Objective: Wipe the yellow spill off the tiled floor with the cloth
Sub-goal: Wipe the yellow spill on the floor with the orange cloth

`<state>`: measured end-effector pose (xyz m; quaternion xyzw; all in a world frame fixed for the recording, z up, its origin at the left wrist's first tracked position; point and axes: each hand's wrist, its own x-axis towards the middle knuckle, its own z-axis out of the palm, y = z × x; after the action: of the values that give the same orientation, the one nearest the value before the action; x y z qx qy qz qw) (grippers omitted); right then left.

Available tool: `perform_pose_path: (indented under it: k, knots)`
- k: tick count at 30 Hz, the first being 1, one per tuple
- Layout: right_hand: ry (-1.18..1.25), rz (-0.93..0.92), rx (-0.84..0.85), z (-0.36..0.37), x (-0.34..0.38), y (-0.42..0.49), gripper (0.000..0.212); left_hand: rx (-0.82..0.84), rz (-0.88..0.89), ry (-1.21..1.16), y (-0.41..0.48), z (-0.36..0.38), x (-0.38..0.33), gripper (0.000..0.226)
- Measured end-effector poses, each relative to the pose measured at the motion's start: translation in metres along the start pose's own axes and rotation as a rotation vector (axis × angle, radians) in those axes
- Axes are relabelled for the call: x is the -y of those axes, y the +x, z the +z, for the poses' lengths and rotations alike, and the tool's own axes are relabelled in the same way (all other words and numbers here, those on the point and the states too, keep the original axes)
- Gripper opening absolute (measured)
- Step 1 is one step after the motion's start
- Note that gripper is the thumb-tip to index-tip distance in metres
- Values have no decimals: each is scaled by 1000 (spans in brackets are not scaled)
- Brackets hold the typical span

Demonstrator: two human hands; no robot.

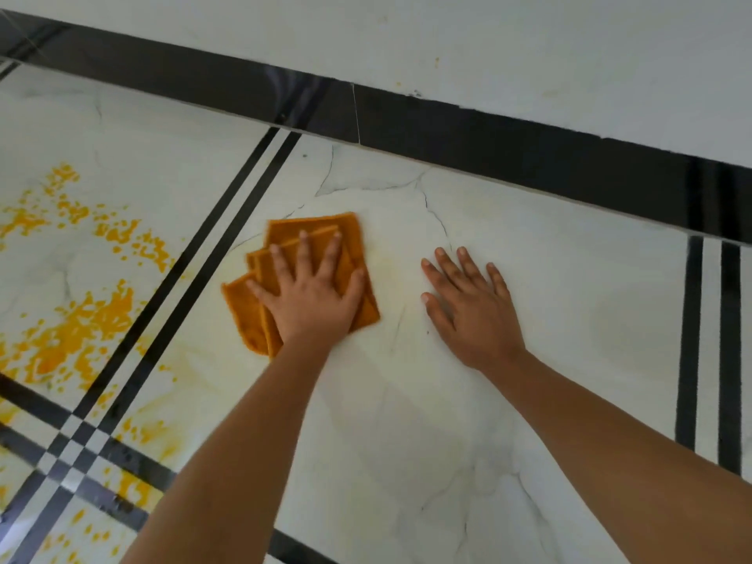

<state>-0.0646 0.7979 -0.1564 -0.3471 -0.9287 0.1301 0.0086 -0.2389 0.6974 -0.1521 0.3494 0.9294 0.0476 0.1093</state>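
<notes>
A folded orange cloth [285,254] lies flat on the white marble tile floor [549,287]. My left hand [311,297] presses on it with fingers spread straight. My right hand [472,307] rests flat on the bare tile to the right of the cloth, fingers straight, holding nothing. The yellow spill [81,319] is spattered in blotches over the tile to the left, beyond the double black stripe [211,254]. A faint yellowish smear [390,274] shows on the tile between my two hands.
A black skirting band [488,140] runs along the foot of a white wall [447,42] at the back. More black stripes cross at the lower left [77,441] and run at the right [708,352].
</notes>
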Motion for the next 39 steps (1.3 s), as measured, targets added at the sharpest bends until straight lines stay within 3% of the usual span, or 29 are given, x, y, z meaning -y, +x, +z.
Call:
perform_pose_path:
  k: [2, 6, 10, 15, 18, 19, 22, 24, 28, 33, 34, 37, 39]
  knots:
    - [-10, 1, -12, 1, 0, 1, 62, -44, -57, -20, -11, 6, -8, 66]
    - [-67, 3, 11, 0, 2, 0, 67, 11, 227, 96, -46, 12, -2, 63]
    - [-6, -50, 22, -5, 23, 1, 76, -48, -114, -67, 0, -5, 39, 64]
    - [16, -171, 73, 0, 76, 14, 77, -29, 52, 43, -50, 0, 82, 62]
    - [4, -233, 95, 11, 102, 14, 86, -55, -257, -105, -7, -21, 108, 63]
    - [-17, -250, 107, 13, 108, 15, 90, -81, -278, -107, -7, -19, 115, 64]
    - [-59, -290, 132, 15, 117, 17, 96, -68, -11, 7, -59, -6, 133, 64]
    - [-69, -306, 139, 17, 127, 14, 97, -23, 65, 43, -74, -6, 157, 63]
    - [-55, -303, 161, 25, 149, 5, 89, -71, -230, -76, -45, -23, 184, 68]
    - [-62, -260, 122, 35, 160, 6, 74, 19, 161, 56, -126, -8, 189, 61]
    - [-59, -247, 118, 37, 160, 3, 72, 15, 155, 43, -116, -11, 195, 61]
    - [-76, -274, 105, 39, 167, -6, 74, -32, -126, -33, -86, -20, 203, 63]
    - [-85, -305, 100, 38, 169, -4, 83, -46, -58, -22, -105, -17, 199, 64]
